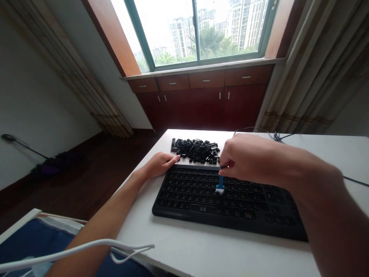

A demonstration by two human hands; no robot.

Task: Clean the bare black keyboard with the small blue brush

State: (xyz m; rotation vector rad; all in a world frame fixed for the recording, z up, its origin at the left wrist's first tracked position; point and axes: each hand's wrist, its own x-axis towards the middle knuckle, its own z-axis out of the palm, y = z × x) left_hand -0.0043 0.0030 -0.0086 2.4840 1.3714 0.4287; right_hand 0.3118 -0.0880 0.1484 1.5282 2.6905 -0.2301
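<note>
"Why is the left hand [161,162] tucked at that far corner?"

"To steady the keyboard [201,218], I'd guess. It lies flat on the counter [230,256], and a scrubbing stroke could make it slide. The thumb reaches along the back edge, but the fingers are mostly out of sight, so I can't tell whether they grip or only press."

"And the right hand [238,156]?"

"Closed around the handle of a little blue brush [220,185], coming over the top. Held that way, the white bristles [219,191] point down among the bare key sockets [196,198], which probably suits such narrow gaps."

"The heap of black keycaps [198,150] behind?"

"Just beyond the keyboard's back edge, on the same counter. My guess is it's there to be within reach yet clear of the brush."

"Even the black cable [276,137] lies over on the far side."

"Handy, too: it leaves the near edge open for the forearms."
</note>
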